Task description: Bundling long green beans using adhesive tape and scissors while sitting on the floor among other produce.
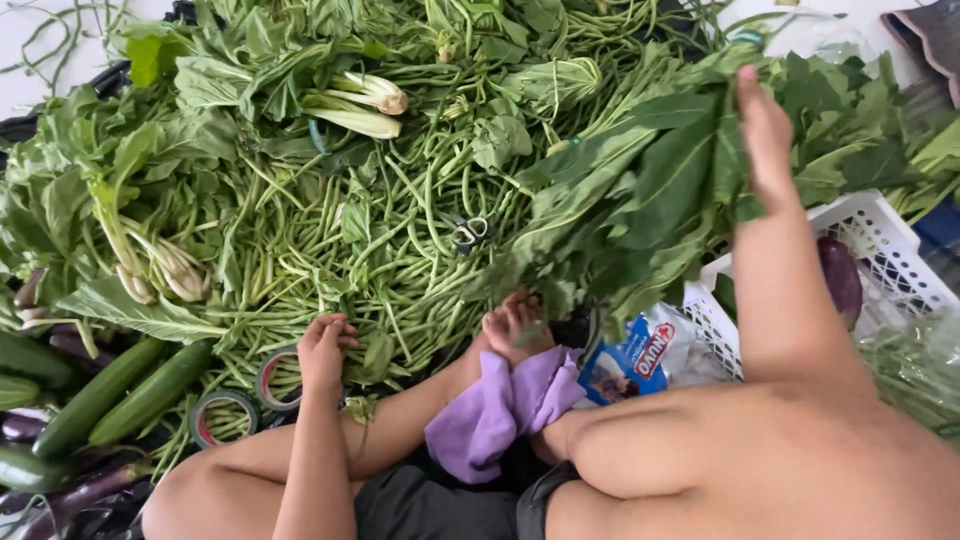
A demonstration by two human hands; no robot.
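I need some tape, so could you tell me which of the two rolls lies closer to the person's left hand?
The upper tape roll, right beside the left hand; the other roll lies lower left, nearer the cucumbers.

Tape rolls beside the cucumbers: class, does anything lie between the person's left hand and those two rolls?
Nothing visible does. The left hand rests on the heap of long green beans, right at the upper edge of the nearer red-rimmed tape roll. The second tape roll lies just beyond, with only stray beans across it.

Glossy smooth cucumbers (120, 395) lie left of the soft matt purple cloth (500, 410); right of it, a white plastic lattice basket (880, 240).
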